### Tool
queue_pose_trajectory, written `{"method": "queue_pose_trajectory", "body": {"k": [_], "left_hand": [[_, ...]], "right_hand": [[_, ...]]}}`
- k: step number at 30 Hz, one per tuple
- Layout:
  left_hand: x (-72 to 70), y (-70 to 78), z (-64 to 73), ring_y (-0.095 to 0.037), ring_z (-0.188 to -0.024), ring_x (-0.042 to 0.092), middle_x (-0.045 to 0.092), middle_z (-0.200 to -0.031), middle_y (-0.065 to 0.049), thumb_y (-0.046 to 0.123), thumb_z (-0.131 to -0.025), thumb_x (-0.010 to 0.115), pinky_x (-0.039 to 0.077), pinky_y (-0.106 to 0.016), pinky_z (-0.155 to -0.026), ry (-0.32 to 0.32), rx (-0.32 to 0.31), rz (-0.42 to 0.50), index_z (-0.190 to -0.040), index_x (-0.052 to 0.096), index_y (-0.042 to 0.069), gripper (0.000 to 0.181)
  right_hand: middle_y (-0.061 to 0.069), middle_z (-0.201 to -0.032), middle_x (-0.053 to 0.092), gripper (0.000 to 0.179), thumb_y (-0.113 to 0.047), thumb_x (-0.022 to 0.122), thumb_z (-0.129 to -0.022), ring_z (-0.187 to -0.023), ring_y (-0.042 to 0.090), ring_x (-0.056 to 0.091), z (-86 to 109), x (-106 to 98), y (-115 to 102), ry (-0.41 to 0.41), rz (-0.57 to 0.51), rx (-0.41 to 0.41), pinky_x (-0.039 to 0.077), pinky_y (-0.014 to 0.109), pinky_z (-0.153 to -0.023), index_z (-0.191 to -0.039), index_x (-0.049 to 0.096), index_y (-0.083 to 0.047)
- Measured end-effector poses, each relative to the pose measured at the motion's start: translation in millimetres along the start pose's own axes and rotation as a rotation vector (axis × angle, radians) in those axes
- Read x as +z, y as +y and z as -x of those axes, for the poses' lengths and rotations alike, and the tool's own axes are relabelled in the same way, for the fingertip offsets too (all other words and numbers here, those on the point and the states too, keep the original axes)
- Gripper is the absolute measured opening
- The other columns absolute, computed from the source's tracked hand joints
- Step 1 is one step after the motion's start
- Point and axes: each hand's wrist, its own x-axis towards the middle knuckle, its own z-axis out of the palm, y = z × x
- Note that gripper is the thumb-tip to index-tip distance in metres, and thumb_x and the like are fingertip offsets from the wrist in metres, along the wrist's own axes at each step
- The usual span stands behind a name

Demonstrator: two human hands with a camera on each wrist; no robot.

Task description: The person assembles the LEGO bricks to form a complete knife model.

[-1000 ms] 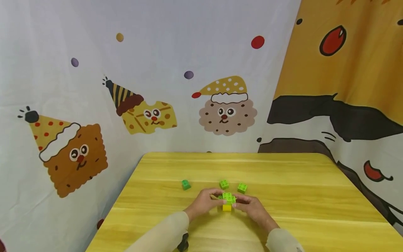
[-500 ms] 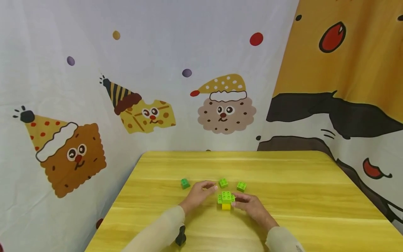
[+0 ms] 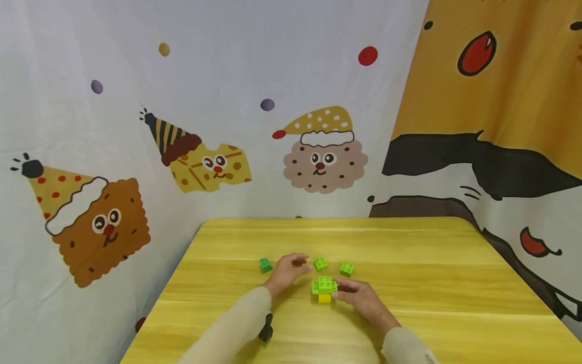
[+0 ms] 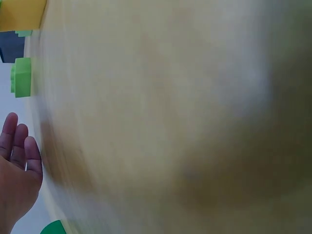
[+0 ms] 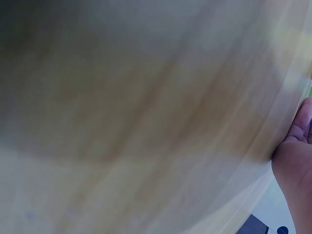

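A stack of toy building bricks, light green on top and yellow below, stands on the table in the head view. My right hand pinches the green brick at its right side between thumb and fingers. Apart from the stack, to its upper left, my left hand holds nothing, its fingers loosely bent. In the left wrist view that hand lies between a light green brick and a dark green brick. The right wrist view catches only part of the right hand, its fingertips cut off.
Two loose light green bricks lie behind the stack. A dark green brick sits left of my left hand. A small black object shows beside the left sleeve. A printed cloth hangs behind the wooden table.
My left hand has let go of the stack's left side and moved away to the left and back. The right hand has stayed at the stack's right side.
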Motion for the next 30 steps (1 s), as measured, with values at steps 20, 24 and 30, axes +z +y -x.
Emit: {"method": "queue_pose_trajectory", "body": {"k": [20, 24, 30], "left_hand": [[17.0, -1.0, -26.0, -0.018, -0.102, 0.058, 0.065, -0.111, -0.001, 0.029, -0.086, 0.08, 0.049, -0.041, -0.092, -0.006, -0.071, -0.071, -0.123, 0.068, 0.008, 0.044], [18.6, -0.9, -26.6, -0.019, -0.1, 0.058, 0.065, -0.109, -0.002, 0.027, -0.085, 0.081, 0.049, -0.042, -0.091, -0.001, -0.053, -0.091, -0.119, 0.07, 0.007, 0.041], [21.0, -0.7, -27.9, -0.02, -0.099, 0.057, 0.063, -0.108, -0.003, 0.024, -0.085, 0.081, 0.049, -0.042, -0.089, -0.007, -0.013, -0.132, -0.115, 0.071, 0.006, 0.037]], "right_hand": [[0.015, -0.126, 0.064, 0.048, -0.026, 0.078, -0.088, -0.116, 0.031, 0.058, 3.4, 2.1, -4.4, -0.005, -0.022, -0.02, 0.049, 0.045, -0.094, -0.129, 0.066, -0.005], [0.015, -0.126, 0.064, 0.048, -0.026, 0.078, -0.087, -0.116, 0.031, 0.058, 2.8, 2.1, -4.4, -0.008, -0.025, -0.016, 0.049, 0.045, -0.095, -0.129, 0.066, -0.005], [0.016, -0.127, 0.063, 0.05, -0.028, 0.077, -0.088, -0.118, 0.033, 0.057, 3.4, 0.5, -3.4, -0.012, -0.018, -0.005, 0.048, 0.048, -0.097, -0.13, 0.065, -0.004]]}}
